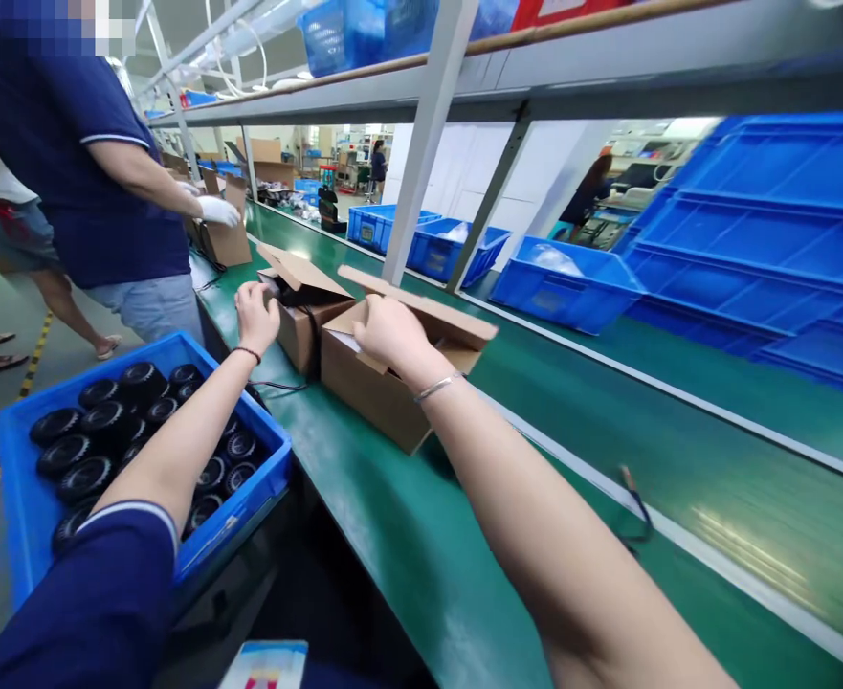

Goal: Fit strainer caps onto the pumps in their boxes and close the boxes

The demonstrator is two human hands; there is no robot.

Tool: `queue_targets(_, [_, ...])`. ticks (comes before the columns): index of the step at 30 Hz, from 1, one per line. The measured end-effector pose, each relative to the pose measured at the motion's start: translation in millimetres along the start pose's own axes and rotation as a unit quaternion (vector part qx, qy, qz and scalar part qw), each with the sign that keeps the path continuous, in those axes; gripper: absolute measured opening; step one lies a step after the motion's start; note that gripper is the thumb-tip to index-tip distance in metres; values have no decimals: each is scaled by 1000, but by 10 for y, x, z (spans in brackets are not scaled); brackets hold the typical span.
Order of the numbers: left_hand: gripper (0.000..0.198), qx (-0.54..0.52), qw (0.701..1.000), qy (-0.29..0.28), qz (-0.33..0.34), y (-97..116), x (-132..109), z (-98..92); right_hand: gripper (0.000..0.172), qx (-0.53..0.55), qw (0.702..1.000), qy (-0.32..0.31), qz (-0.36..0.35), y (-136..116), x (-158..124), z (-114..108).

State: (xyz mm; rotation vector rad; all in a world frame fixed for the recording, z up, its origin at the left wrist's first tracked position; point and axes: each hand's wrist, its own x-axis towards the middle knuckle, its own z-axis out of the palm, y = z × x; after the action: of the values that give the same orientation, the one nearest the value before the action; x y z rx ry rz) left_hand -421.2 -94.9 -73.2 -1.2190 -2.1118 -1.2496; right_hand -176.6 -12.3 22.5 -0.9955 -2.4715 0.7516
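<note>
My right hand (396, 335) is at the near cardboard box (374, 392), fingers curled over its left upper edge. This box stands on the green bench with its lid flap (428, 306) raised, and something white shows just inside. Farther along, my left hand (257, 318) is by the left side of a second cardboard box (299, 335), its fingers bent. What they hold, if anything, I cannot make out. That box's flap (302, 271) is partly lifted, with dark contents beneath. A black cable (313, 335) hangs down its side.
On my left, a blue crate (15, 498) holds several black round parts (105, 416). A co-worker with a white glove (218, 211) stands beyond, at another carton (229, 239). Blue bins (565, 287) line the bench's far side; a metal post (428, 144) rises before them. A short cable (636, 502) lies right.
</note>
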Motion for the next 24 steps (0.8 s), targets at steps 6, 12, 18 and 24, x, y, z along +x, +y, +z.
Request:
queue_targets(6, [47, -68, 987, -133, -59, 497, -356, 506, 58, -230, 960, -158, -30, 625, -92, -314])
queue_targets(12, [77, -79, 952, -280, -94, 1013, -332, 451, 63, -298, 933, -197, -28, 701, -734, -444])
queue_targets(18, [40, -71, 910, -404, 54, 1762, -600, 161, 42, -245, 960, -123, -54, 771, -2111, -727])
queue_targets(24, [39, -144, 889, -411, 143, 2423, -984, 127, 71, -149, 978, -137, -47, 1397, -2864, -1195])
